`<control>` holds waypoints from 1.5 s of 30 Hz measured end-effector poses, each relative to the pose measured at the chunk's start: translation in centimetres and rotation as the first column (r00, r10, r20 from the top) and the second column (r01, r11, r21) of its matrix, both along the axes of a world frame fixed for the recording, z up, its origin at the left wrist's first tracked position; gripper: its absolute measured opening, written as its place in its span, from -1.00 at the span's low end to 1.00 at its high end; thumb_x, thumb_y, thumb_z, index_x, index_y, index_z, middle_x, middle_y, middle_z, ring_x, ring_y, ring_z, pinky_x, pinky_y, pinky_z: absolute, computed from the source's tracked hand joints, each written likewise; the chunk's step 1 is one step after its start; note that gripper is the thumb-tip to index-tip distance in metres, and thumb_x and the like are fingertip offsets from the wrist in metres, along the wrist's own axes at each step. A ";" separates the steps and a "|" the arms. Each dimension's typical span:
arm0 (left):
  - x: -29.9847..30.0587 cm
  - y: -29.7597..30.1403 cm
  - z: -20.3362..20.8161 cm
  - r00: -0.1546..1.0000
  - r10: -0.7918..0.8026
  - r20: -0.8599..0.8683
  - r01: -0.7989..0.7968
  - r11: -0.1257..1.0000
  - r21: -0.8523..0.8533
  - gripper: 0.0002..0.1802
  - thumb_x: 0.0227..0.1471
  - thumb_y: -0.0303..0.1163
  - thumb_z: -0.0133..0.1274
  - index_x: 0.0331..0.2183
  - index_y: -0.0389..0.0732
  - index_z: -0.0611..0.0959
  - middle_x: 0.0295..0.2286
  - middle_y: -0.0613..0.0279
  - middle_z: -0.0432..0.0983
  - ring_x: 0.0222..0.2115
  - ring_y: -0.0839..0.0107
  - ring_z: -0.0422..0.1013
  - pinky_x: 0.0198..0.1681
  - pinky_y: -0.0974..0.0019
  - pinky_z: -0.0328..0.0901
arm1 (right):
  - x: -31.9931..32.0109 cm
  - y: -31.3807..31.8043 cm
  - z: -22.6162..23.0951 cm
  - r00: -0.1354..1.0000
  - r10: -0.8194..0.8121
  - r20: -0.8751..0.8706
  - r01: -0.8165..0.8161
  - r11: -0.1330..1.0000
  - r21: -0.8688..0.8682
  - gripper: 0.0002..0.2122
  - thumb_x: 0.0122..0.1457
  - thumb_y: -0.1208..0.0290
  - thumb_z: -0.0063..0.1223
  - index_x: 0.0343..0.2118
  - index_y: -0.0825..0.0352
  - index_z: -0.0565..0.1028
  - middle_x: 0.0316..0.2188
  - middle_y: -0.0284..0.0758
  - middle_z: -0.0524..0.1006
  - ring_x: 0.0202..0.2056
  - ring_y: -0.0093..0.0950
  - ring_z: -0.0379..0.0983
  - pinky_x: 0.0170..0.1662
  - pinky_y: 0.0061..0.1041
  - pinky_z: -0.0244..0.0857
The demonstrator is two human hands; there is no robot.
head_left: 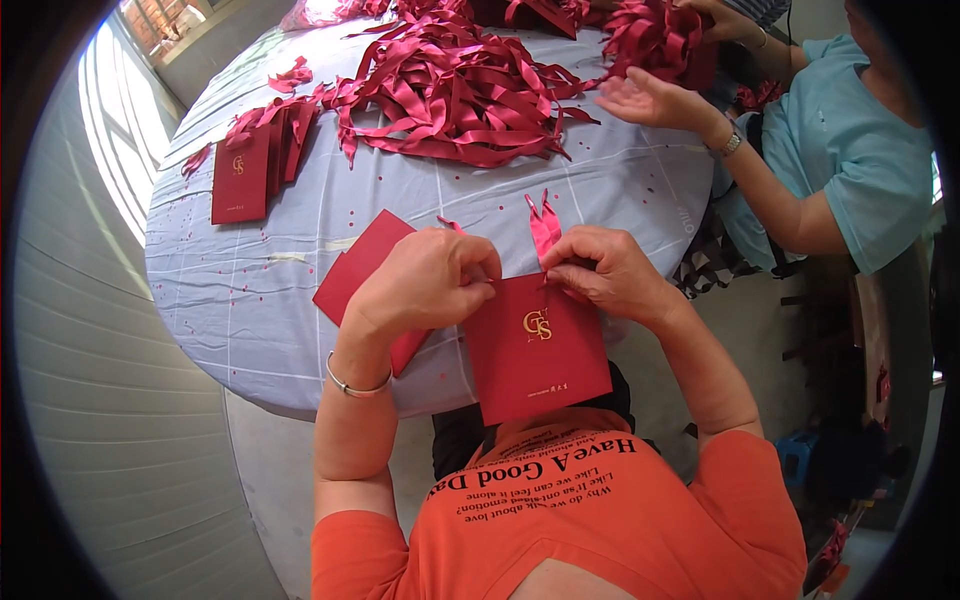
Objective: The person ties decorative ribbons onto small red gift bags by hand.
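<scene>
In front of my chest hangs a flat, dark red paper bag [540, 375] with a gold emblem. My left hand [435, 275] is closed, its fingertips pinched at the bag's upper left edge; what lies inside the pinch is partly hidden. A short ribbon tip [450, 224] pokes out beyond that hand. At the upper right edge, my right hand [608, 272] pinches a bright pink-red satin ribbon [543, 230], whose ends point up and away over the table. More flat red bags [365, 255] lie on the cloth beside and beneath my left hand and wrist.
A large heap of red ribbons [460, 95] covers the far middle of the round, cloth-covered table [270, 330]. Several red bags with ribbons [242, 180] lie overlapped at the left. At the right, a co-worker [825, 150] handles a bundle of ribbons [655, 45].
</scene>
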State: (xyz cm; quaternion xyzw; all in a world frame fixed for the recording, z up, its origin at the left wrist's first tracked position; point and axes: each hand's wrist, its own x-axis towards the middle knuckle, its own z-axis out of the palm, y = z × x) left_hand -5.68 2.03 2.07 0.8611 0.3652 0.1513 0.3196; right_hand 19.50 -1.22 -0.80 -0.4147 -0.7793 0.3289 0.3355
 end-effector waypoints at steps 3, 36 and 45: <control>-0.3 0.5 -0.3 0.998 -0.033 -0.055 0.028 0.996 -0.080 -0.79 -0.18 -0.51 0.17 -0.36 -0.30 0.65 -0.49 0.09 0.60 -0.44 0.29 0.54 -0.33 0.30 0.40 | -0.4 0.2 -0.3 0.991 -0.056 -0.118 0.037 0.986 -0.162 -0.89 0.01 0.61 0.19 -0.36 0.39 0.56 -0.49 -0.26 0.53 -0.47 -0.44 0.50 -0.41 -0.48 0.36; 0.1 1.0 -1.2 0.976 0.199 0.092 -0.114 0.818 -0.564 -0.80 -0.01 -0.65 -0.09 -0.32 -0.40 0.61 -0.50 0.22 0.55 -0.59 0.46 0.54 -0.53 0.44 0.39 | -3.0 -0.8 0.9 0.997 -0.063 0.044 0.047 0.952 0.301 -0.84 -0.08 0.65 0.21 -0.40 0.32 0.57 -0.44 -0.32 0.54 -0.38 -0.40 0.47 -0.33 -0.48 0.32; 0.2 1.1 -1.5 0.976 0.190 0.107 -0.104 0.836 -0.538 -0.76 -0.13 -0.63 -0.05 -0.35 -0.40 0.63 -0.61 0.16 0.56 -0.60 0.46 0.54 -0.56 0.42 0.34 | -4.1 -0.8 0.4 0.982 -0.019 0.186 -0.042 0.948 0.315 -0.87 -0.08 0.65 0.17 -0.42 0.35 0.55 -0.50 -0.28 0.51 -0.48 -0.38 0.50 -0.43 -0.47 0.38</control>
